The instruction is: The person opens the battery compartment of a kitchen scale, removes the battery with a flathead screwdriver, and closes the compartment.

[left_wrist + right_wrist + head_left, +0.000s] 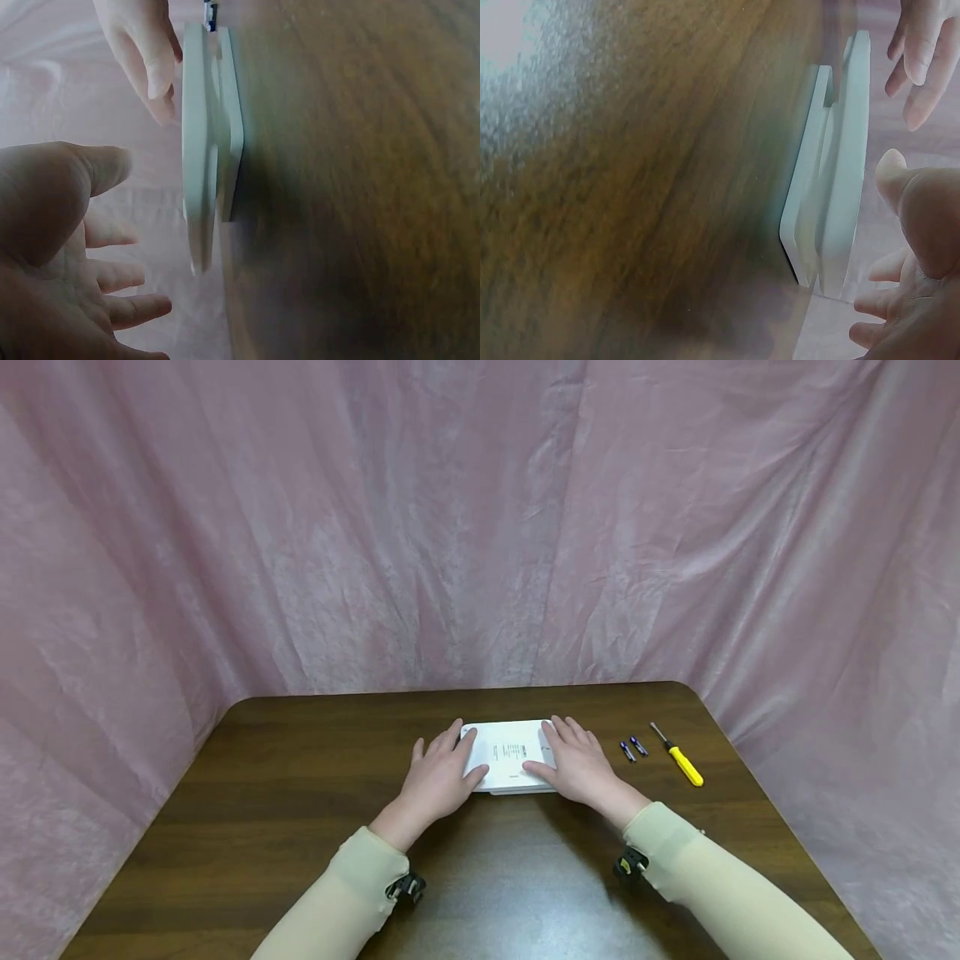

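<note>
A flat white device (512,752) with printed text on its upper face lies on the table between my hands. From the side, in the left wrist view, it shows a thick upper slab (196,142) over a thinner plate (232,112). My left hand (437,777) is at its left edge, fingers spread and thumb out. At the right edge is my right hand (577,767), its fingers extended too. Both wrist views show a gap between the nearer hand and the slab, and neither hand grips anything.
Two small blue batteries (633,749) lie right of the right hand. Beyond them is a screwdriver (684,765) with a yellow handle. The brown wooden table (315,777) has a pink curtain (450,527) hanging behind it and along its sides.
</note>
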### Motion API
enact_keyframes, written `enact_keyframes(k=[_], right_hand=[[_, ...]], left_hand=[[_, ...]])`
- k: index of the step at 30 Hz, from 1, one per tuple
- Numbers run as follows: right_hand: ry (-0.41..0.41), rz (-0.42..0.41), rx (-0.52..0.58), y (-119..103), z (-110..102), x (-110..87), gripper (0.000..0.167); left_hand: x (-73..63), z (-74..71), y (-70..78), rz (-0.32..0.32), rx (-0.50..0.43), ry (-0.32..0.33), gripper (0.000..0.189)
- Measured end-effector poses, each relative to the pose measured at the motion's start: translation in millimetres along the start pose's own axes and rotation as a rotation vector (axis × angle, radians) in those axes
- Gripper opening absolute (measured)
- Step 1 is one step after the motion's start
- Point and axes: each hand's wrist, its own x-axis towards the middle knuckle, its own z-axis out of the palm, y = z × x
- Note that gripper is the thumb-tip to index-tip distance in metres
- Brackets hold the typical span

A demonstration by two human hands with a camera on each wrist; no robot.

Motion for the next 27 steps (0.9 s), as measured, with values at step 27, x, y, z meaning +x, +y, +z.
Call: enact_keyframes(k=[27], right_hand=[[-0.034,0.042,0.002,1,5,2.1,0.088]], left_hand=[[19.3,9.2,-14.3,-0.111,-0.155,-0.106,0.081]])
